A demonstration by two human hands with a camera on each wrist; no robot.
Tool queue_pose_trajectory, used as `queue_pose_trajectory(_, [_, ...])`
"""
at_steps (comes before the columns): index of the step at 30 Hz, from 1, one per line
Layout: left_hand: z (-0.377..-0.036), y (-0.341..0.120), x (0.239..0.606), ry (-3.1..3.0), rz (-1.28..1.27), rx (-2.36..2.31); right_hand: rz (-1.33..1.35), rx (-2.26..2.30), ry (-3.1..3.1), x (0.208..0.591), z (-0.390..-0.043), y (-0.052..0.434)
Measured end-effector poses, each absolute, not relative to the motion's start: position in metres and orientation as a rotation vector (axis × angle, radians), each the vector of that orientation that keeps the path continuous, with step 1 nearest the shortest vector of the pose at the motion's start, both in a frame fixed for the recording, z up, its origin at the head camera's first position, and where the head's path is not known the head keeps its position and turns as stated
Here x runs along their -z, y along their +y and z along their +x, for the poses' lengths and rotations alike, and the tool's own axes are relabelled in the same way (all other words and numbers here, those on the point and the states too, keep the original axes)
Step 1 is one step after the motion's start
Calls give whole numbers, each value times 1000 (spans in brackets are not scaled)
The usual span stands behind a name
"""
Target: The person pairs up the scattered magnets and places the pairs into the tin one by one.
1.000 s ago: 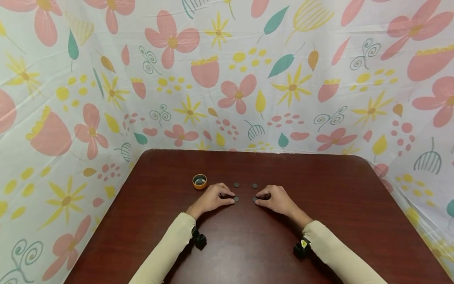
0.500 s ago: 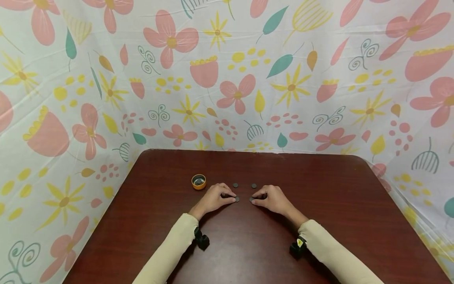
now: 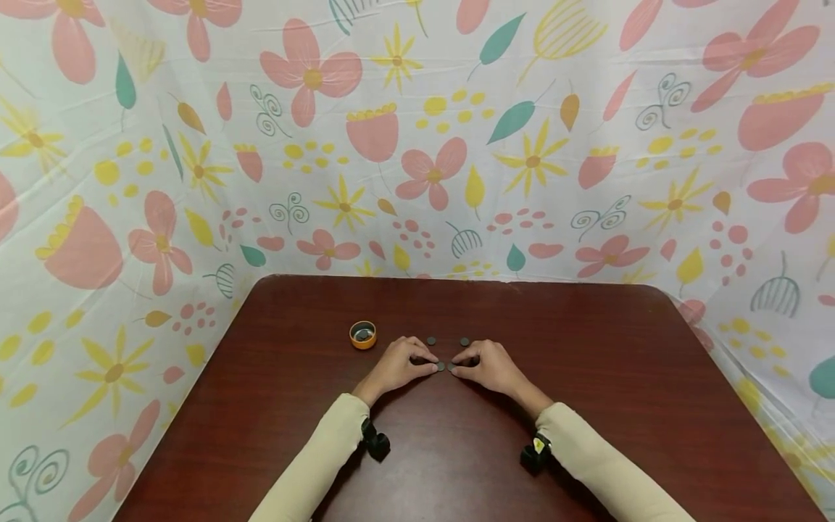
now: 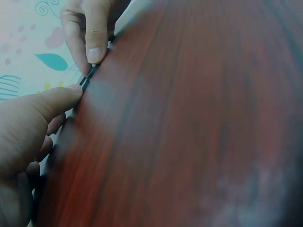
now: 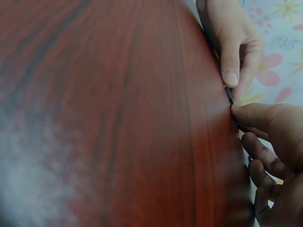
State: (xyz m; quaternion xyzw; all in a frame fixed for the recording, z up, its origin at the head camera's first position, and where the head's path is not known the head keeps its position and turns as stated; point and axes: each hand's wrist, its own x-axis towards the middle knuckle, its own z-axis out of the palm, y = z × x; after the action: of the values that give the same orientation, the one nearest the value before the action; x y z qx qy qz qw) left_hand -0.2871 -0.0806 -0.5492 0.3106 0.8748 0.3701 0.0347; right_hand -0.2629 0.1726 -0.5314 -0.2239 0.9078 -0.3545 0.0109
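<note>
Dark discs [image 3: 446, 366] lay edge to edge mid-table as your left hand [image 3: 399, 365] and right hand [image 3: 491, 365] each pinched one against the wood; press unevenly and one could ride over the other.

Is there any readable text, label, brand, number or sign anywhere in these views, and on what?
None can be read.
Yellow tag on the right wrist camera: too small to tell whether it bears any mark.
Orange cup, dark discs on the table, flowered cloth: no lettering shows.
Both wrist views: blurred, no text visible.
</note>
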Motion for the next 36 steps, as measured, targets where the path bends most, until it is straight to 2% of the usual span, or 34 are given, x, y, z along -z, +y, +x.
queue_pose_trajectory(23, [-284, -95, 543, 2613, 976, -1210, -680, 1095, 2801, 528, -266, 170])
queue_pose_trajectory(30, [-278, -119, 521, 2700, 992, -1354, -695, 1118, 2823, 522, -266, 170])
queue_pose_trajectory(36, [-285, -153, 509, 2797, 870, -1529, -734, 1146, 2803, 517, -267, 164])
